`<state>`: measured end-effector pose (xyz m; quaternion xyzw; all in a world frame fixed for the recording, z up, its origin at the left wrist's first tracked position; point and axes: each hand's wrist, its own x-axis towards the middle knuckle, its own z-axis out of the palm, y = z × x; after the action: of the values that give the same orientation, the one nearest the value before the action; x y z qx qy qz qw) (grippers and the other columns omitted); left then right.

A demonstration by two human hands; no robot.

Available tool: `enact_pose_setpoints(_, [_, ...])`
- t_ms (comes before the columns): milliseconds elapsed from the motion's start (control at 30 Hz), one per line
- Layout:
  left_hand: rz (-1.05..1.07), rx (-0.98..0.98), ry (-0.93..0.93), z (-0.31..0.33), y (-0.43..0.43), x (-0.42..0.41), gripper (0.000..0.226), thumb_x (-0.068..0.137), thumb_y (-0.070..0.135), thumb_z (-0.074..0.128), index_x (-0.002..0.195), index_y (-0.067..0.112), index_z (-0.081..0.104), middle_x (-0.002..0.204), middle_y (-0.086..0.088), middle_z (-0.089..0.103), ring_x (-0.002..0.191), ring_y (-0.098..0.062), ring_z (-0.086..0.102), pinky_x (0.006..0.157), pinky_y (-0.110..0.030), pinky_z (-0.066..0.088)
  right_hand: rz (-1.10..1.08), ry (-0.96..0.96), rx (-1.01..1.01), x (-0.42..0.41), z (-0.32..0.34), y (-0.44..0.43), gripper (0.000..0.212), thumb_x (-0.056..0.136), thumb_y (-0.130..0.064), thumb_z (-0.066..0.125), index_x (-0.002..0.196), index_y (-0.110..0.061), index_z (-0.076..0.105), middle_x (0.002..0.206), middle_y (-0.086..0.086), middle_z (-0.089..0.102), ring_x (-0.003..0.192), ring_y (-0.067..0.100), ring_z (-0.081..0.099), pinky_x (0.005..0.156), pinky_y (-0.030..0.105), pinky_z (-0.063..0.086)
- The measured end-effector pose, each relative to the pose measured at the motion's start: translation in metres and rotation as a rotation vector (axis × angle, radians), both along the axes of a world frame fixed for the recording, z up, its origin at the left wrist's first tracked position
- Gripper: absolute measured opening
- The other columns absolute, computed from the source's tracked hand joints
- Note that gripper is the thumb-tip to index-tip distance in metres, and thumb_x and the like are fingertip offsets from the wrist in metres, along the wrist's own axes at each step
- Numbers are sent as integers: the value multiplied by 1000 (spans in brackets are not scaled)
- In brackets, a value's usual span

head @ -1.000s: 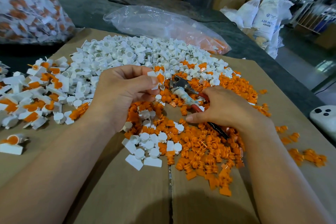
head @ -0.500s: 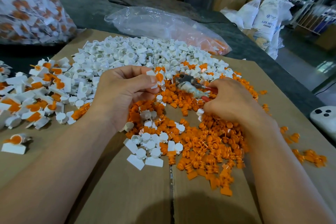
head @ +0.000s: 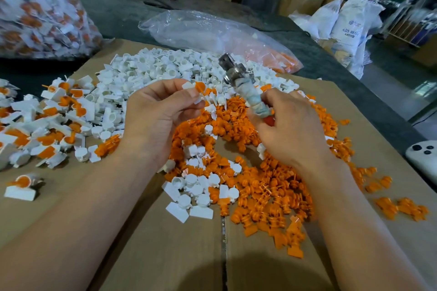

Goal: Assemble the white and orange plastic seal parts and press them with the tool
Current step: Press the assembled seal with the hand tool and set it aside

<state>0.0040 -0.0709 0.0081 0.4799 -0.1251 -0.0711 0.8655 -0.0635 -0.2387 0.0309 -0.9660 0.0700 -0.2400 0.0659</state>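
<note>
left hand [head: 156, 123]: one seal [head: 199, 87]; right hand [head: 292, 133]: one tool [head: 247, 88]

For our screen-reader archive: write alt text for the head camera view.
A person's left hand pinches a white and orange plastic seal while the right hand grips a cloth-wrapped metal pressing tool, above heaps of white parts and orange parts on brown cardboard.

The only print I can make out is on the white sack [head: 347, 28] at the upper right of the frame. Its blue capitals look like "ABS RESI", with the end of the word lost where the sack curves away. A blue logo above it and a smaller line beneath are too small for me to read. A cardboard box [head: 302, 3] at upper middle-right carries a small dark mark, also unreadable.
</note>
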Motion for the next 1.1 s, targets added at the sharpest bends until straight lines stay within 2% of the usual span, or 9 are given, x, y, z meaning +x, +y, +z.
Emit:
enact_pose_setpoints(100, [13, -7, -9, -1, 0, 0, 8, 70, 2, 65, 73, 8, 61, 56, 3, 66, 55, -11, 65, 51, -16, 50, 46, -26, 18, -2, -1, 7, 16, 85, -35, 58, 89, -23, 48, 64, -17, 32, 73, 14, 34, 55, 33, 14])
enact_pose_setpoints(200, [16, -6, -21, -3, -1, 0, 8, 73, 1, 64, 73, 8, 60, 57, 3, 66, 56, -11, 65, 52, -16, 50, 72, 17, 96, -2, -2, 8, 20, 87, -39, 53, 95, -24, 43, 75, -12, 42, 70, 12, 40, 51, 23, 25])
enact_pose_setpoints(333, [26, -24, -34, -3, -2, 1, 10, 64, 9, 66, 73, 9, 60, 57, 3, 66, 57, -11, 65, 53, -16, 50, 99, 112, 111, 1, -6, 10, 37, 88, -40, 51, 119, -19, 44, 106, -3, 50, 86, 9, 41, 68, 26, 31])
enact_pose_setpoints(467, [40, -46, -50, -3, -4, 2, 11, 62, 11, 66, 72, 9, 60, 59, 4, 67, 56, -10, 64, 53, -17, 50, 143, 150, 108, 1, -10, 15, 45, 89, -40, 50, 127, -18, 42, 114, -1, 48, 91, 8, 41, 73, 25, 31])
enact_pose_setpoints(767, [60, -55, -74, -2, -3, 1, 11, 62, 10, 66, 71, 10, 61, 61, 4, 67, 58, -10, 64, 54, -18, 51, 166, 180, 122, 0, -9, 17, 39, 88, -41, 51, 120, -19, 46, 99, -11, 40, 87, 4, 38, 71, 23, 29])
enact_pose_setpoints(1000, [60, -26, -98, -1, -3, 0, 12, 61, 12, 66, 72, 11, 60, 60, 6, 66, 60, -10, 64, 56, -19, 52, 182, 154, 40, -2, -7, 18, 26, 87, -43, 49, 101, -20, 50, 86, -9, 42, 84, 8, 32, 62, 26, 16])
enact_pose_setpoints(1100, [50, -24, -101, -1, -3, -1, 12, 61, 12, 65, 72, 11, 60, 61, 6, 66, 60, -10, 64, 56, -19, 52, 194, 155, 40, -3, -5, 18, 20, 87, -43, 49, 93, -24, 44, 82, -9, 42, 80, 10, 34, 61, 30, 17])
